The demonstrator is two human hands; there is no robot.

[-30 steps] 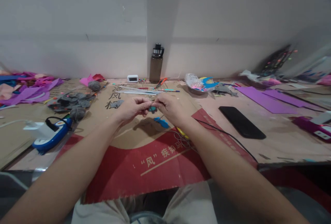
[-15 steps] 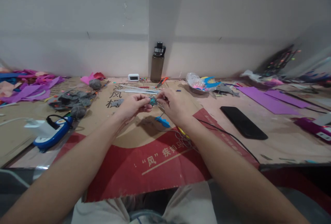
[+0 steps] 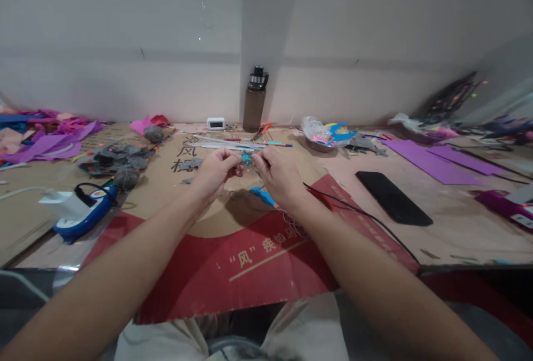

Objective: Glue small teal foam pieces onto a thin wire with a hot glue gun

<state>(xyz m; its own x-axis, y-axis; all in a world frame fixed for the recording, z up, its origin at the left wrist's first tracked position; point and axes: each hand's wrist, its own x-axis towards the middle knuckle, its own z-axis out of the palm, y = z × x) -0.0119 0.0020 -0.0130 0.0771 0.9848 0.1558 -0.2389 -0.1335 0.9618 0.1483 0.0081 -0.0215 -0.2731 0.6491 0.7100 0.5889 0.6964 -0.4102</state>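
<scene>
Between my two hands is a small teal piece [image 3: 246, 159], too small and too covered by fingers to name. My left hand [image 3: 219, 173] pinches its left side with thumb and forefinger. On the other side, the curled fingers of my right hand [image 3: 275, 171] close on it. Both hands are above a flattened cardboard sheet [image 3: 250, 300]. A bright blue piece [image 3: 263, 196] lies below the right hand, beside a loose tangle of thin cord [image 3: 295, 225]. Grey scraps [image 3: 190, 165] lie left of my left hand.
A bottle [image 3: 254, 103] stands at the back wall, near a small white display [image 3: 216, 124]. Left are grey felt pieces [image 3: 120, 158], purple scraps [image 3: 50, 141] and a blue power strip [image 3: 87, 216]. Right are a bowl [image 3: 320, 146], a black phone [image 3: 393, 197] and purple sheets [image 3: 428, 161].
The teal piece shows less between the fingers and has turned. My right hand has shifted slightly, uncovering a pencil-like stick behind it. A red part now shows beside my right forearm.
</scene>
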